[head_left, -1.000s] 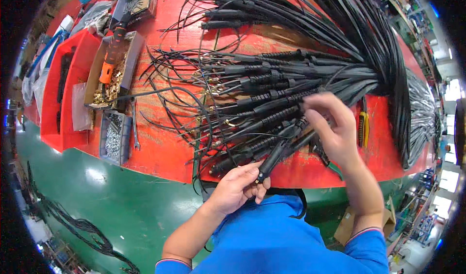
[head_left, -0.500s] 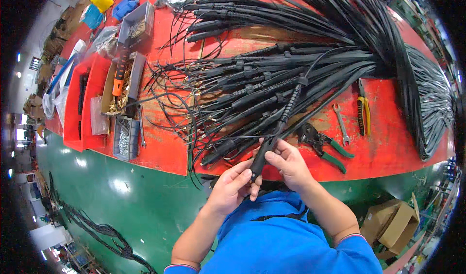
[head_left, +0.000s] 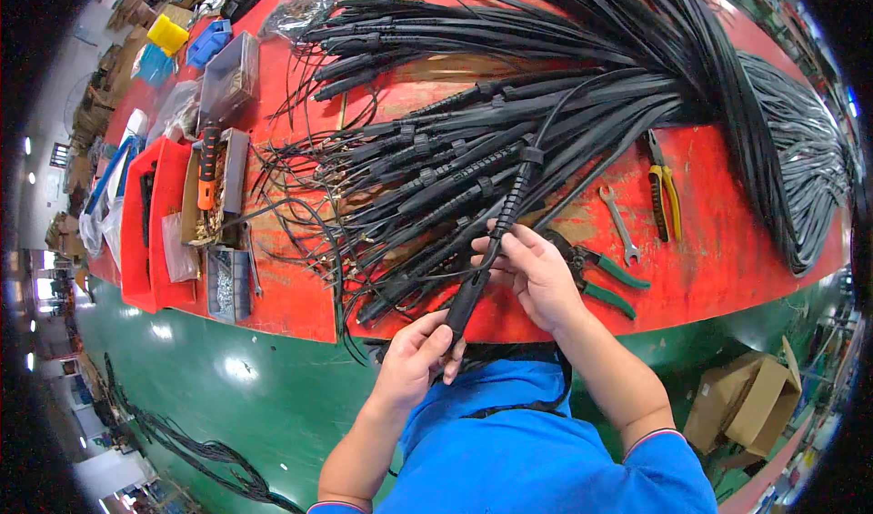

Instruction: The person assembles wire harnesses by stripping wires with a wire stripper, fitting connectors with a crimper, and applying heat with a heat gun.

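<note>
A black tubular handle (head_left: 466, 303) on a black cable slants across the table's near edge. My left hand (head_left: 416, 355) is closed round its lower end, thumb on top. Farther up, my right hand (head_left: 538, 277) pinches the cable where it leaves the handle, just below a ribbed black sleeve (head_left: 516, 191). The sleeve reaches up to a black collar, and the cable curves on toward the pile. Beneath lie several similar black cables (head_left: 436, 186) with handles and thin loose leads. Green-handled pliers (head_left: 600, 277) rest close to my right hand.
An open-ended wrench (head_left: 620, 225) and yellow-handled pliers (head_left: 664, 191) lie on the red tabletop (head_left: 718, 277) to the right. At left stand a red bin (head_left: 168, 268), a grey screw tray (head_left: 227, 282) and an orange-handled screwdriver (head_left: 208, 177). A cardboard box (head_left: 741, 400) sits on the green floor.
My right hand has slid up from the handle to the cable below the ribbed sleeve. My left hand keeps the handle's lower end. The whole view has shifted slightly.
</note>
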{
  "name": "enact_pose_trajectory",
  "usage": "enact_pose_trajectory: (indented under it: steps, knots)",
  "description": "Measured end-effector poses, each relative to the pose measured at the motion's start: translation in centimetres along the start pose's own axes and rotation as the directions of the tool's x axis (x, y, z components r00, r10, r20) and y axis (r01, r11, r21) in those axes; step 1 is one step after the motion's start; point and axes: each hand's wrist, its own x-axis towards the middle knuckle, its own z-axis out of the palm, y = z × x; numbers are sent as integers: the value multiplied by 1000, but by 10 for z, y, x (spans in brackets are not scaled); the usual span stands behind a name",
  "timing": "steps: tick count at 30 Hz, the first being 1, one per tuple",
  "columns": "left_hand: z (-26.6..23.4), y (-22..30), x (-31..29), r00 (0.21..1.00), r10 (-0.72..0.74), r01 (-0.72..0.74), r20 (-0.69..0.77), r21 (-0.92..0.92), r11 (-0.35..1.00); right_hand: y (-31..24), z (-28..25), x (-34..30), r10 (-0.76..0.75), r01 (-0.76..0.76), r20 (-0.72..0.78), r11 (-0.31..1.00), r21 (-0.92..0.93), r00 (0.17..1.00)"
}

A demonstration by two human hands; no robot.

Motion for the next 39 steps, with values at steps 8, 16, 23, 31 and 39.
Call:
enact_pose_trajectory:
  steps: [8,16,23,31,39]
  knots:
    - [7,-2,1,992,94,-72,-87,230,971,2,-4,9,-49,45,-18,986,-159,999]
    - [6,-7,2,999,-38,39,13,-54,998,7,-3,9,-72,68,-40,991,-111,997]
    - [-1,-7,2,997,22,-14,69,-110,994,5,-2,8,20,-22,-50,998,-56,999]
    - [3,-16,5,1000,-5,5,-16,44,999,12,-6,7,31,-33,-69,999,-31,997]
    - [14,-33,5,994,81,-82,-72,-1,997,14,-10,1,86,-86,-9,996,4,996]
